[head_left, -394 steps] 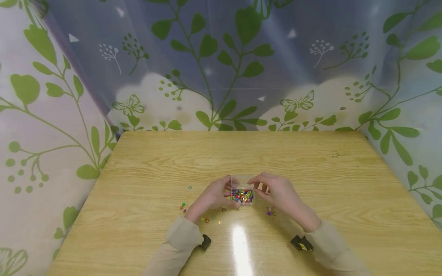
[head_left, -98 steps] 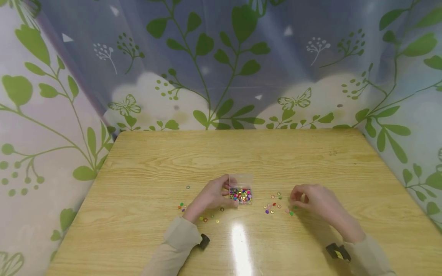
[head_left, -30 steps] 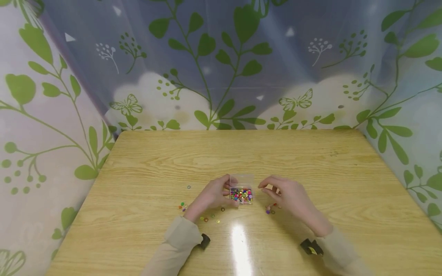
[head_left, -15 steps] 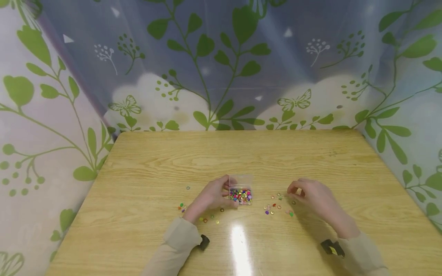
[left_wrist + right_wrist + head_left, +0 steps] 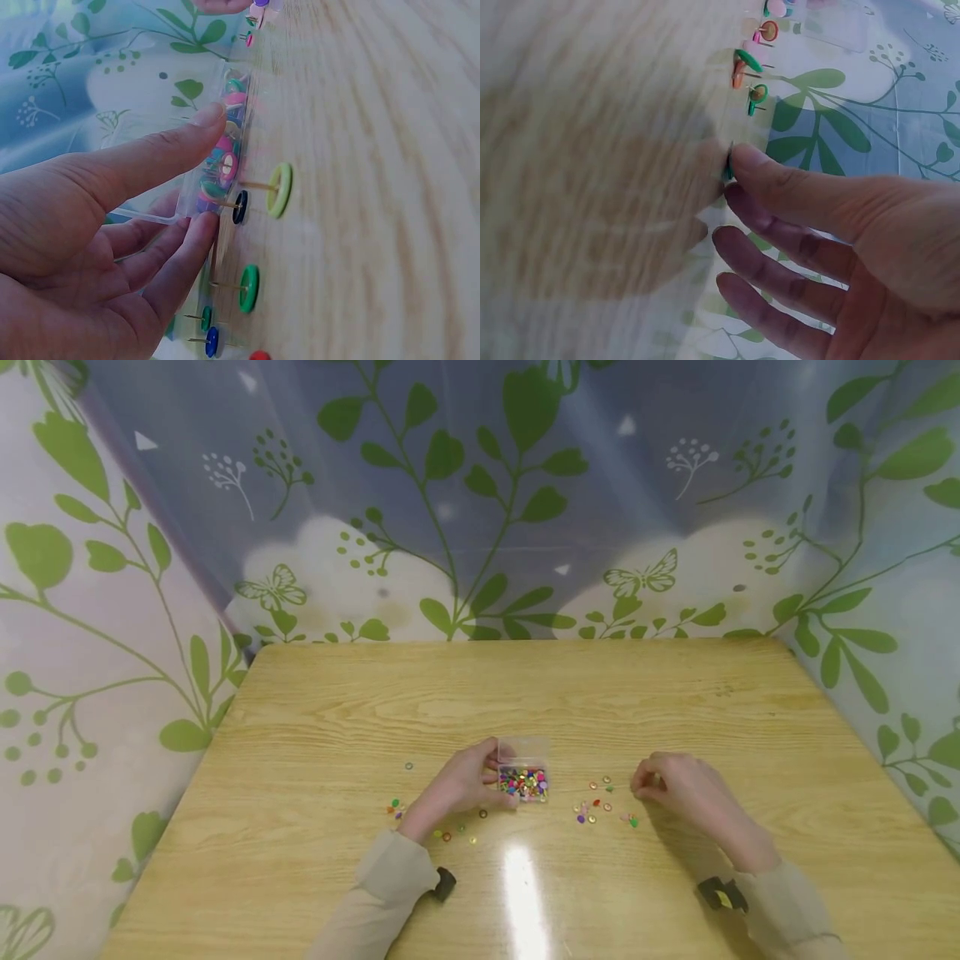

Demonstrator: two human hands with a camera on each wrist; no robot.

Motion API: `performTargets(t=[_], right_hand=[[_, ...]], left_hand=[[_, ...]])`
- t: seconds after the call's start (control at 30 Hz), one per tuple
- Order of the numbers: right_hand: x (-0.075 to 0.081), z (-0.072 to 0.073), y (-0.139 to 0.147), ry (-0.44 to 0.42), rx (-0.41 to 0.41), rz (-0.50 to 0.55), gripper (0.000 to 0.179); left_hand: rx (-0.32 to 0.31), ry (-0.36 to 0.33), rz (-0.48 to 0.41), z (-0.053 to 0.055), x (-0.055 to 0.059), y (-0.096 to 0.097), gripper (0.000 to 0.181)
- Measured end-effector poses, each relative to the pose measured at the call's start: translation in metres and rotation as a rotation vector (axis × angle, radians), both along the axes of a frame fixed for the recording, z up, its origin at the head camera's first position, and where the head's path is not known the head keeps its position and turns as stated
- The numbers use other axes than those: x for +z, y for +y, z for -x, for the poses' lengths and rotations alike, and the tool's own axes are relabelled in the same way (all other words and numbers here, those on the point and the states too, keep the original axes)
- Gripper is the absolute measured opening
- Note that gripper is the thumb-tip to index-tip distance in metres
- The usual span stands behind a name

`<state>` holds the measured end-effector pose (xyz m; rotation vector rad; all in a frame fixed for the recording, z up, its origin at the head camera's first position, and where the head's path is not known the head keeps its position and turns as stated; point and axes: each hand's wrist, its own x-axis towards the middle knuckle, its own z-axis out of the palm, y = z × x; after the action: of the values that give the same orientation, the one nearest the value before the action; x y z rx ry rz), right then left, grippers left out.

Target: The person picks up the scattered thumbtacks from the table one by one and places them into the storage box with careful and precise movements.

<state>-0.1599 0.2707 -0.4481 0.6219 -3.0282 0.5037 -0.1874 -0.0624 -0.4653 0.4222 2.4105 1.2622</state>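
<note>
My left hand [image 5: 453, 785] holds a small clear plastic box [image 5: 523, 783], thumb in front and fingers behind. Its lid [image 5: 523, 750] stands raised, and colourful thumbtacks fill the bottom. In the left wrist view, the left thumb [image 5: 165, 154] lies along the box beside loose tacks, among them a yellow thumbtack [image 5: 281, 191] and a green thumbtack [image 5: 249, 288]. Off to the right, my right hand [image 5: 686, 793] is down at the tabletop. In the right wrist view, its thumb and index finger pinch a green thumbtack [image 5: 729, 165], partly hidden by the fingertips.
Loose thumbtacks [image 5: 592, 819] lie scattered between the box and my right hand. Another small group [image 5: 395, 810] is left of my left wrist, with several more, including a red tack [image 5: 447, 837], near the forearm. The wooden table [image 5: 525, 693] ends at a leaf-patterned curtain [image 5: 495, 510].
One second ago my right hand was beside the box; it moved right, away from it, and now sits over a tack visible half a second ago. My left hand stays on the box.
</note>
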Motion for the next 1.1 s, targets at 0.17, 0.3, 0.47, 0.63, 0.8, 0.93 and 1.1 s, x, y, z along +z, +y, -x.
performTargets(t=[0.17, 0.3, 0.47, 0.63, 0.8, 0.93, 1.1], right_hand=[[0.000, 0.002, -0.001, 0.016, -0.017, 0.038, 0.013], [0.002, 0.003, -0.005, 0.069, -0.021, 0.050, 0.011], [0.007, 0.005, -0.017, 0.112, -0.007, 0.047, 0.007], [0.010, 0.006, -0.033, 0.162, 0.027, 0.062, 0.008], [0.010, 0.006, -0.051, 0.175, 0.057, 0.083, 0.008], [0.009, 0.006, -0.065, 0.214, 0.112, 0.098, 0.011], [0.006, 0.007, -0.080, 0.280, 0.183, 0.129, 0.017]], left_hand=[[0.002, 0.003, 0.009, 0.000, 0.001, 0.000, 0.064], [0.007, 0.002, 0.015, 0.000, 0.002, 0.000, 0.065], [0.008, 0.001, 0.010, 0.000, 0.001, -0.001, 0.065], [0.004, 0.004, 0.004, 0.001, 0.000, -0.001, 0.064], [-0.003, 0.006, 0.000, 0.001, 0.000, -0.001, 0.065], [-0.004, 0.008, 0.005, 0.001, 0.000, 0.000, 0.065], [0.000, -0.003, 0.005, 0.001, -0.001, 0.000, 0.064]])
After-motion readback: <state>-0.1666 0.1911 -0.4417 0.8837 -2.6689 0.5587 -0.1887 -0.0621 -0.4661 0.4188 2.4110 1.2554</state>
